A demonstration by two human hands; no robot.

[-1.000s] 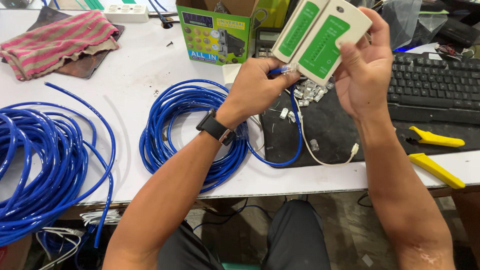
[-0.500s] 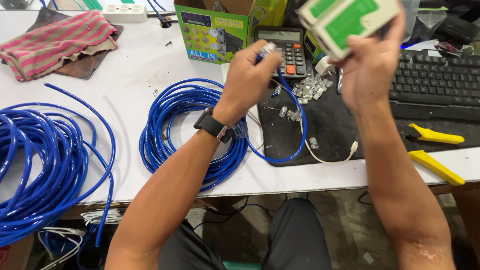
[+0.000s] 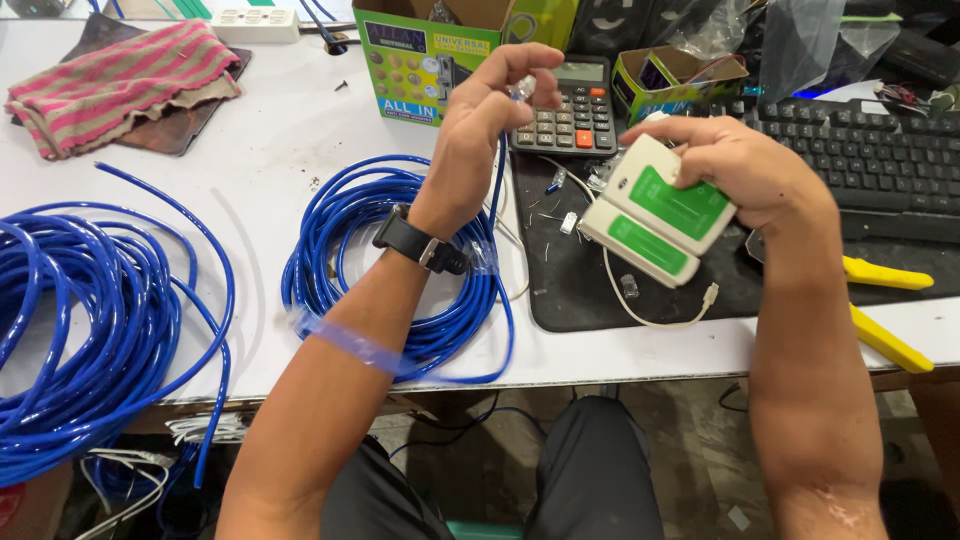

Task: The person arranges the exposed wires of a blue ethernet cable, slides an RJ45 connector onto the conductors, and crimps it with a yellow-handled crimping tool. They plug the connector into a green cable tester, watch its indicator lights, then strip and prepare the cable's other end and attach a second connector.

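Note:
My left hand is raised over the desk and pinches a clear plug on the end of a blue cable. That cable runs down to a blue coil lying under my left forearm, which wears a black watch. My right hand grips a white cable tester with green panels, two units stacked together, tilted over the black mat. The two hands are apart, with the plug well left of the tester.
A calculator and a green box stand behind my hands. A black keyboard lies right, yellow-handled tools near the front edge. A larger blue coil hangs off the left; a striped cloth lies far left.
My right hand has brought the tester down from high up to just above the mat. My left hand lifted the plug end away from the tester and holds it near the calculator.

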